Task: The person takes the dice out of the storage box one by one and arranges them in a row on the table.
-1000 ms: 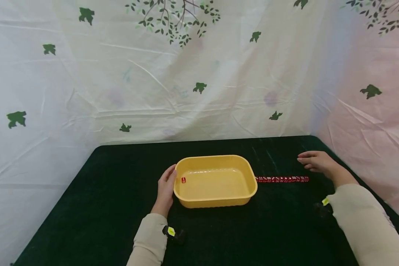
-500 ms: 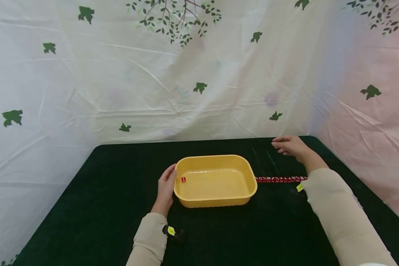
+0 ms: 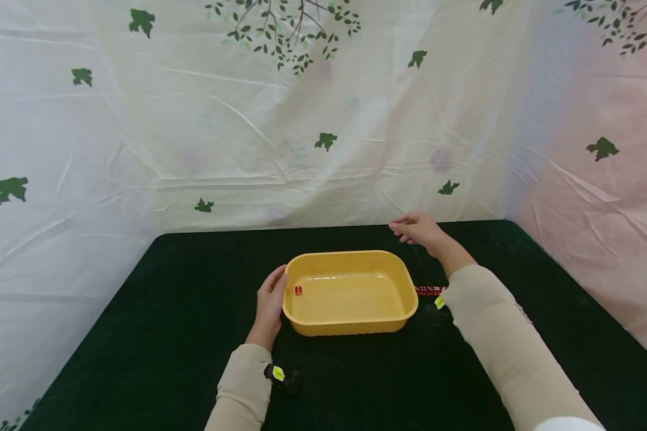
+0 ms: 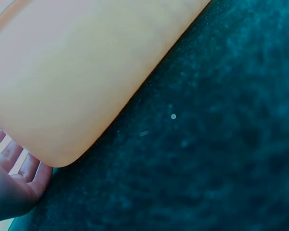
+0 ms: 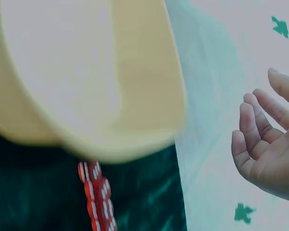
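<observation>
A yellow rectangular plastic basin (image 3: 350, 328) sits on the dark green tablecloth, with one red die (image 3: 298, 291) inside near its left wall. My left hand (image 3: 268, 308) holds the basin's left end at the rim; in the left wrist view its fingers (image 4: 26, 168) lie along the outer wall. My right hand (image 3: 417, 230) hovers beyond the basin's far right corner, fingers loosely bent and nothing in them, as the right wrist view also shows. Red dice (image 5: 97, 197) with white pips form a narrow double line running right from the basin; my right sleeve hides its far end.
The green table (image 3: 140, 335) ends at a back edge close behind my right hand. A pale curtain (image 3: 237, 149) with printed leaves surrounds the table at the back and sides. Each wrist wears a small black camera (image 3: 286, 380) with a yellow tag.
My right hand has moved left and away from me, from over the far end of the dice line to behind the basin's right corner. My left hand and the basin have stayed put.
</observation>
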Motion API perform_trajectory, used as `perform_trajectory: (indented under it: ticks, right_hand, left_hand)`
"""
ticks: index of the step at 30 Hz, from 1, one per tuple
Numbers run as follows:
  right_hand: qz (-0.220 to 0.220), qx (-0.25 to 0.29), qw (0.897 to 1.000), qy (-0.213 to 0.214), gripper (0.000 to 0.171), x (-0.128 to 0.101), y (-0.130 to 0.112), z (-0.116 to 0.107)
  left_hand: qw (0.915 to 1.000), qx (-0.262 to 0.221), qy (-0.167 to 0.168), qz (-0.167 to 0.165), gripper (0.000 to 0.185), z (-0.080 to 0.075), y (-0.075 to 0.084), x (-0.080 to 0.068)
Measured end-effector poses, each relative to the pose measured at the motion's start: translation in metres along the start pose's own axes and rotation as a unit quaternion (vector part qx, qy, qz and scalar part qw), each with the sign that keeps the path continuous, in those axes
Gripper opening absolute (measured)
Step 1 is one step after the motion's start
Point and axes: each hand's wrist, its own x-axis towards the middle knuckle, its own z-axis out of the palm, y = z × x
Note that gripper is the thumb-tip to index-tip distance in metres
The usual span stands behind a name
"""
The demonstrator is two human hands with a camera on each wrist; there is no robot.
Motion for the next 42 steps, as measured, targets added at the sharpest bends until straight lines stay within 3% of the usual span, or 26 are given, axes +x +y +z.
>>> perform_trajectory:
  ticks: [9,25,42]
  right_hand:
    - [-0.022,0.042,0.998,-0.028,0.035,0.005,-0.025,0.047]
    - [-0.024,0.118,0.989,-0.082,0.026,0.005,-0.036,0.112]
    - [-0.006,0.07,0.985,-0.157,0.026,-0.005,-0.035,0.155]
  left_hand:
    - [1.0,0.0,0.005,0.004,0.04,-0.001,0.001,-0.001]
    - [1.0,-0.002,0.006,0.003,0.037,-0.001,0.003,-0.004]
    - [0.9997,-0.019,-0.006,0.011,0.036,-0.001,0.003,-0.007]
